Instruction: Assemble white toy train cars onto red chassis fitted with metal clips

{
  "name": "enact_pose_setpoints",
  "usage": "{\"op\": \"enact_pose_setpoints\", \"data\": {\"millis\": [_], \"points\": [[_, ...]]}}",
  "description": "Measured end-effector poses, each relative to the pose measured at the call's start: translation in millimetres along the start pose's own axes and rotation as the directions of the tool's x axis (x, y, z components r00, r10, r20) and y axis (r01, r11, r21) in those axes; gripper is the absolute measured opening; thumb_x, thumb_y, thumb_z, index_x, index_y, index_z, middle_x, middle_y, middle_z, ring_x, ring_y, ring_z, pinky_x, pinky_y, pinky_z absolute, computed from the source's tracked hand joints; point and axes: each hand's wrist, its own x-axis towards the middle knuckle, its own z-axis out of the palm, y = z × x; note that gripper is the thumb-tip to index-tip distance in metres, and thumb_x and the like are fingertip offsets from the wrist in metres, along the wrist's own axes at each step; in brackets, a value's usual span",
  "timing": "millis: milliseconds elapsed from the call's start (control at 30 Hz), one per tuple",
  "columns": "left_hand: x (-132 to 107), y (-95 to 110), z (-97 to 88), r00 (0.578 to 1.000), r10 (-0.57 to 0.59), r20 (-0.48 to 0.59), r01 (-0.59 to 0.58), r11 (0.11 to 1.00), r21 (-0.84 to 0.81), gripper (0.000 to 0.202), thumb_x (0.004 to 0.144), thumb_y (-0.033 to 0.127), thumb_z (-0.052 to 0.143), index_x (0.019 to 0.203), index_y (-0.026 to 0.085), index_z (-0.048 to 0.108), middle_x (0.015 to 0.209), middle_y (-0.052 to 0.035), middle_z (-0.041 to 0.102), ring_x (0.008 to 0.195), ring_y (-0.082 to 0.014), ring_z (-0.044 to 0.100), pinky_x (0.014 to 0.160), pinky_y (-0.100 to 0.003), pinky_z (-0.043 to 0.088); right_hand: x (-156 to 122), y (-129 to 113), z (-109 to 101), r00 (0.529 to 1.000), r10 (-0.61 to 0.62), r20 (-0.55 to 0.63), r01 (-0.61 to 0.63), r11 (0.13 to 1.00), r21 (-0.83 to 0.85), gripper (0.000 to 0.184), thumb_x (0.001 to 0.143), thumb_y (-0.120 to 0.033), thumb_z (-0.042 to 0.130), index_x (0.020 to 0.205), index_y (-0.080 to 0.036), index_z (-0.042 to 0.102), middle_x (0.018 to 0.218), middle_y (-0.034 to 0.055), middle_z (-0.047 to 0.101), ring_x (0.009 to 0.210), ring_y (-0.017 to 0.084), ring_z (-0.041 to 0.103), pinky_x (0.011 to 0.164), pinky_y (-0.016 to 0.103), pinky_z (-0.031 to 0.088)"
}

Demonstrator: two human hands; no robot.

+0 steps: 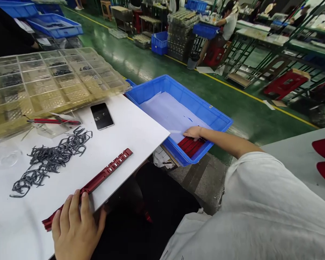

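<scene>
A long red slotted strip [107, 175] lies diagonally on the white table. My left hand [75, 224] rests over its near part, fingers stretched across it and slightly apart, the thumb near the table edge. To the right, my right hand [194, 133] reaches into a blue bin [216, 117]. Its fingers are together and bent over one end of the red strips [191, 146] lying there, beside a white paper sheet [169, 112]; the fingertips are partly hidden. A tangled heap of thin dark grey curved pieces [56, 155] is left of the slotted strip.
A phone [102, 115] lies behind the strip. A compartmented clear tray [46, 85] fills the table's far side, with a red-handled tool [56, 121] at its front edge. Beyond the bin are green floor [141, 70], stools, benches and people. My knees are below the table edge.
</scene>
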Motion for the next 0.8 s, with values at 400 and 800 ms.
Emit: {"op": "enact_pose_setpoints", "data": {"millis": [400, 800], "points": [[-3.7, -1.6, 1.4, 1.000, -0.015, 0.020, 0.016, 1.000, -0.018, 0.103, 0.101, 0.043, 0.078, 0.183, 0.016, 0.022, 0.178, -0.0291, 0.045, 0.156, -0.0566, 0.053, 0.125, -0.077, 0.046, 4.5, 23.2, -12.4, 0.997, 0.040, 0.063, -0.038, 0.999, -0.025, 0.060, 0.074, -0.028, 0.092, 0.129, -0.019, 0.070, 0.114, 0.0127, 0.081, 0.098, 0.031, 0.076, 0.087, 0.037, 0.054], [-4.1, -1.6, -0.3, 0.998, -0.038, 0.056, 0.039, 0.999, -0.017, 0.101, 0.102, 0.043, 0.078, 0.184, 0.019, 0.023, 0.179, -0.0268, 0.044, 0.158, -0.0567, 0.051, 0.126, -0.080, 0.045, 13.4, 20.3, -0.3, 0.993, 0.112, -0.044, -0.113, 0.994, -0.011, 0.068, 0.073, -0.030, 0.093, 0.133, -0.013, 0.066, 0.135, 0.0210, 0.071, 0.120, 0.036, 0.069, 0.099, 0.042, 0.054]]}}
